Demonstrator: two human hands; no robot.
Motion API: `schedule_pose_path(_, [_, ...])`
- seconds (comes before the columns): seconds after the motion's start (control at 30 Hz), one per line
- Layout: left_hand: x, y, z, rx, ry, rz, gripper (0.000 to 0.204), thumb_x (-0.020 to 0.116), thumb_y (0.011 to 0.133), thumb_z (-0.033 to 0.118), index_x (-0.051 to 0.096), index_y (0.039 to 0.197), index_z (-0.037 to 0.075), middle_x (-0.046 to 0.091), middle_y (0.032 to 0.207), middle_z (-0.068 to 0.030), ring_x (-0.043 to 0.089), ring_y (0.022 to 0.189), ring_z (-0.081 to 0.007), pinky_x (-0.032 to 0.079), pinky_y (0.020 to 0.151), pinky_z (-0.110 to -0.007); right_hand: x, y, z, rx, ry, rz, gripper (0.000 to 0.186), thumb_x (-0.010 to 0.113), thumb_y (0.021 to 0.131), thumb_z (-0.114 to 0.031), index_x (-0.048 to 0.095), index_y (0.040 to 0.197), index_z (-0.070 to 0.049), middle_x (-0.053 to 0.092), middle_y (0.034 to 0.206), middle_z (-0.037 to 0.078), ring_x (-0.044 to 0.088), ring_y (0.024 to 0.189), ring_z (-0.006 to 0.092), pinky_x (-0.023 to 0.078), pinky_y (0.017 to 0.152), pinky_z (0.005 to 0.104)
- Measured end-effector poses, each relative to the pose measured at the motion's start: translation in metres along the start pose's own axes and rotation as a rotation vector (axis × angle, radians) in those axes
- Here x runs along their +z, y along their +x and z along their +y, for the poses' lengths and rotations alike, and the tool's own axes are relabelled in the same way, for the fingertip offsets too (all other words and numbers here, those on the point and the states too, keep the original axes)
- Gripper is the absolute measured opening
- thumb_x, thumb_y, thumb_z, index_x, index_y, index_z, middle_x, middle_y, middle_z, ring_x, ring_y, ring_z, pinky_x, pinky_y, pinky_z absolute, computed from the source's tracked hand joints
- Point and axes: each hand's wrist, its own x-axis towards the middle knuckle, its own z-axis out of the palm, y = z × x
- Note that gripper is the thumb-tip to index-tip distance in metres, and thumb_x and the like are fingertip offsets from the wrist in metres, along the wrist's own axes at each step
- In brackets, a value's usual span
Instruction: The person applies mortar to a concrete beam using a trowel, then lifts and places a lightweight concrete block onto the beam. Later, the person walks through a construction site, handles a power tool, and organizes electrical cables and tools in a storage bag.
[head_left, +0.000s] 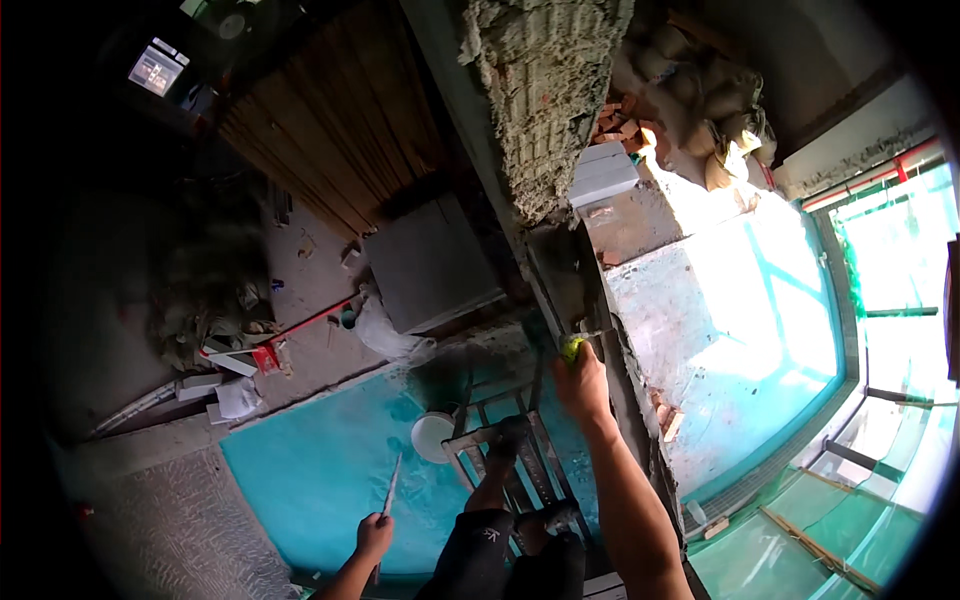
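Note:
My left hand [372, 535] is closed around a long, thin, pale stick [392, 485] above the turquoise floor. My right hand [585, 375] is raised and closed on a small yellow-green tool [573, 349] at a narrow concrete ledge [567, 280], below a rough mortar-covered column [540, 110]; the tool is mostly hidden. Beneath me my feet are on a metal ladder [540, 445], with a white bucket [432, 437] on the turquoise floor [300, 470] beside it.
Wooden boards [310, 140], a grey panel [425, 265] and scattered debris lie at upper left. Bricks [615, 125], white blocks [600, 175] and sacks [720, 120] are at upper right. A window [890, 260] with green netting runs along the right, beside a sunlit floor [730, 350].

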Motion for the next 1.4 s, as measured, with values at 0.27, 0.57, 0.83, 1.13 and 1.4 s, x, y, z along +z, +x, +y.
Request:
schedule_pose_path(0.27, [-0.019, -0.074, -0.069, -0.534, -0.348, -0.018, 0.019, 0.055, 0.084, 0.012, 0.047, 0.069, 0.006, 0.040, 0.050, -0.0044, 0.036, 0.036, -0.0161, 0.026, 0.036, -0.035, -0.039, -0.002, -0.004, 0.130, 0.382, -0.129, 0.024, 0.055, 0.082, -0.018, 0.049, 0.098, -0.001, 0.057, 0.074, 0.013, 0.058, 0.065, 0.0225, 0.045, 0.056, 0.0329])
schedule_pose_path(0.57, [0.044, -0.106, -0.196, -0.392, -0.309, 0.116, 0.021, 0.063, 0.086, 0.027, 0.065, 0.087, 0.006, 0.052, 0.061, 0.0008, 0.042, 0.049, -0.0102, 0.030, 0.042, -0.029, -0.115, 0.082, -0.006, 0.164, -0.050, -0.121, 0.044, 0.048, 0.095, -0.044, 0.048, 0.084, -0.001, 0.053, 0.061, 0.013, 0.054, 0.057, 0.0250, 0.044, 0.056, 0.0396])
schedule_pose_path(0.83, [0.072, -0.129, -0.151, -0.380, -0.392, 0.074, 0.017, 0.066, 0.084, 0.020, 0.059, 0.072, 0.010, 0.049, 0.055, 0.0035, 0.042, 0.047, -0.0081, 0.029, 0.044, -0.028, -0.105, 0.124, 0.024, 0.218, -0.137, -0.249, 0.052, 0.043, 0.094, -0.053, 0.053, 0.090, -0.003, 0.049, 0.058, 0.004, 0.050, 0.045, 0.0136, 0.040, 0.038, 0.0309])
schedule_pose_path(1.13, [0.080, -0.139, -0.146, -0.352, -0.493, 0.081, 0.013, 0.064, 0.085, 0.015, 0.061, 0.075, 0.009, 0.048, 0.055, 0.0035, 0.040, 0.047, -0.0093, 0.029, 0.044, -0.028, -0.120, 0.110, 0.061, 0.259, -0.150, -0.213, 0.048, 0.044, 0.094, -0.052, 0.051, 0.089, -0.004, 0.050, 0.058, 0.003, 0.048, 0.044, 0.0126, 0.039, 0.037, 0.0305])
schedule_pose_path(1.4, [0.079, -0.133, -0.189, -0.487, -0.456, 0.028, 0.016, 0.062, 0.086, 0.014, 0.059, 0.072, 0.007, 0.046, 0.053, 0.0015, 0.037, 0.044, -0.0106, 0.026, 0.041, -0.031, -0.136, 0.089, 0.077, 0.380, 0.273, -0.323, 0.052, 0.039, 0.094, -0.057, 0.051, 0.085, -0.008, 0.047, 0.055, 0.002, 0.044, 0.041, 0.0113, 0.035, 0.036, 0.0263])
